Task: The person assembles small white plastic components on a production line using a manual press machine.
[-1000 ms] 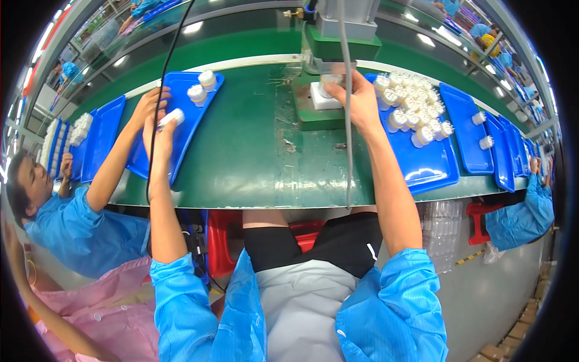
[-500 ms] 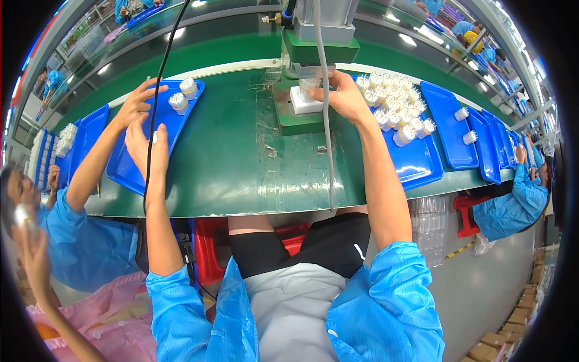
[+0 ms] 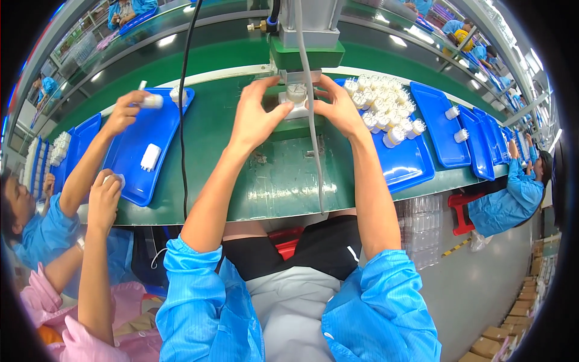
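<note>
A small clear-and-white cylindrical part (image 3: 296, 92) stands at the upper middle of the frame, seated on a white fixture block (image 3: 294, 110) directly under the head of a green-and-grey press machine (image 3: 306, 45). Its long axis looks upright, its top end pointing up into the machine head, though the fisheye bend and its small size make any slight tilt hard to judge. The left hand (image 3: 256, 117) flanks it with thumb and fingers (image 3: 260, 89) spread in a loose curl, tips touching or just beside the part and block; the right hand (image 3: 338, 105) mirrors it from the other side, fingers (image 3: 321, 87) half open and cupped round the part rather than clamped. Whether either hand truly grips it cannot be told. By the look of it, the part is placed in the fixture and being steadied or aligned, with pressing and removal yet to come. Much work seems left: a crowd of similar white parts (image 3: 381, 107) fills the blue tray (image 3: 407, 166) just right of the hands, more blue trays with a few parts follow toward the upper right. On the green desk (image 3: 271, 181), at left, a co-worker's hand (image 3: 123, 111) holds a white part (image 3: 152, 101) over another blue tray (image 3: 136, 175).
</note>
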A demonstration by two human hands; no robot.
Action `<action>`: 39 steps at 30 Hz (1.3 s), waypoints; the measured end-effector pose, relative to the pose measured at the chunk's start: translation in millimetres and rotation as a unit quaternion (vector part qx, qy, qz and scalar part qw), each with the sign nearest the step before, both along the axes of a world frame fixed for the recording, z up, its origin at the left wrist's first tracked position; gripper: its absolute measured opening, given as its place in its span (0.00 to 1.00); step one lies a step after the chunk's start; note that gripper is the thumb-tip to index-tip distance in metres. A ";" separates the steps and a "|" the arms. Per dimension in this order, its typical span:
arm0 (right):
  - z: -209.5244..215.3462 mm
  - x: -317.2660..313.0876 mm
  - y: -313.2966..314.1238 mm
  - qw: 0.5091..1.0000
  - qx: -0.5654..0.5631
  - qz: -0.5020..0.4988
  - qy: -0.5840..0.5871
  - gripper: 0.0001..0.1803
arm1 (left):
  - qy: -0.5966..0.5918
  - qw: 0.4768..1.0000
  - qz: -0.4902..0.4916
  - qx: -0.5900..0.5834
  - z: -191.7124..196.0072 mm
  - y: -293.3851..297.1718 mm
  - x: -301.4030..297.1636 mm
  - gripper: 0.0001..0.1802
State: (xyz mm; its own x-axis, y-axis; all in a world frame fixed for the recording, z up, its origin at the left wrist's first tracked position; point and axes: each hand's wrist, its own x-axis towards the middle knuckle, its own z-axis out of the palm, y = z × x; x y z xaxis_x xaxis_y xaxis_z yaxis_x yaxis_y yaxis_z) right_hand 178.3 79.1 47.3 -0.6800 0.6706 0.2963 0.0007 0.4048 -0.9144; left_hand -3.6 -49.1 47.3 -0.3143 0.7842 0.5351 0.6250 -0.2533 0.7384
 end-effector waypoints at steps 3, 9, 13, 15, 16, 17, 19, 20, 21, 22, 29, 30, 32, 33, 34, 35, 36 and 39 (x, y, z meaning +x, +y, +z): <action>-5.7 12.3 -19.9 0.998 0.041 -0.030 0.046 0.37 | -0.070 0.996 -0.040 -0.029 -6.9 18.6 6.2 0.36; -7.9 33.6 -49.4 0.994 0.037 -0.056 0.091 0.32 | -0.131 0.989 -0.044 -0.048 -32.9 43.1 -2.4 0.36; -12.0 41.2 -56.6 0.992 0.029 -0.065 0.102 0.30 | -0.155 0.981 -0.090 -0.067 -31.8 44.7 -8.1 0.37; -18.2 44.7 -57.8 0.991 0.025 -0.079 0.109 0.28 | -0.140 0.987 -0.058 -0.050 -30.7 42.4 3.0 0.36; -21.1 45.3 -58.8 0.990 0.026 -0.080 0.110 0.28 | -0.124 0.992 -0.022 -0.032 -30.7 41.0 7.2 0.35; -24.0 46.1 -60.0 0.989 0.030 -0.089 0.111 0.27 | -0.123 0.992 -0.023 -0.032 -30.7 39.3 10.7 0.35; -28.8 46.4 -63.2 0.988 0.035 -0.095 0.113 0.25 | -0.113 0.993 -0.019 -0.025 -31.4 36.9 14.5 0.25; -30.0 46.3 -64.2 0.988 0.035 -0.095 0.114 0.25 | -0.113 0.993 -0.019 -0.025 -31.4 37.0 13.3 0.25; -31.2 46.4 -64.9 0.989 0.040 -0.097 0.108 0.25 | -0.132 0.990 -0.036 -0.020 -31.4 37.3 11.9 0.24; -32.0 46.7 -65.8 0.989 0.045 -0.100 0.101 0.24 | -0.151 0.987 -0.053 -0.015 -32.0 37.9 11.2 0.24; -37.2 52.6 -71.8 0.985 0.058 -0.122 0.110 0.24 | -0.196 0.978 -0.060 0.022 -35.8 39.9 16.2 0.21; -39.2 54.4 -72.7 0.985 0.057 -0.125 0.107 0.24 | -0.195 0.979 -0.054 0.001 -34.8 37.7 17.9 0.21; -38.3 51.1 -73.1 0.985 0.059 -0.123 0.108 0.24 | -0.192 0.980 -0.042 -0.013 -35.0 38.0 13.8 0.21; -38.0 49.5 -73.4 0.985 0.059 -0.122 0.108 0.24 | -0.205 0.978 -0.049 0.002 -39.1 39.8 12.2 0.21; -37.8 49.1 -74.4 0.985 0.058 -0.124 0.107 0.23 | -0.219 0.974 -0.057 0.015 -40.3 40.9 11.8 0.22; -37.1 50.2 -75.0 0.988 0.057 -0.114 0.093 0.24 | -0.219 0.974 -0.058 0.016 -41.1 41.7 10.3 0.22; -36.2 49.5 -73.9 0.988 0.058 -0.113 0.093 0.24 | -0.198 0.979 -0.053 0.013 -42.2 42.2 8.8 0.22; -38.5 52.1 -75.7 0.987 0.071 -0.114 0.083 0.24 | -0.184 0.982 -0.051 -0.003 -37.6 39.7 13.1 0.22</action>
State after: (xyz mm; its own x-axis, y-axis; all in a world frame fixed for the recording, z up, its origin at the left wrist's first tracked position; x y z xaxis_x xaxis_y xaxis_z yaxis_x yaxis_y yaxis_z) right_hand 230.5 3.3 8.8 -0.4503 0.7442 0.4933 -0.0384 0.5359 -0.8434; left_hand 9.5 -9.4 9.8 -0.4051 0.8247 0.3947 0.2873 -0.2950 0.9113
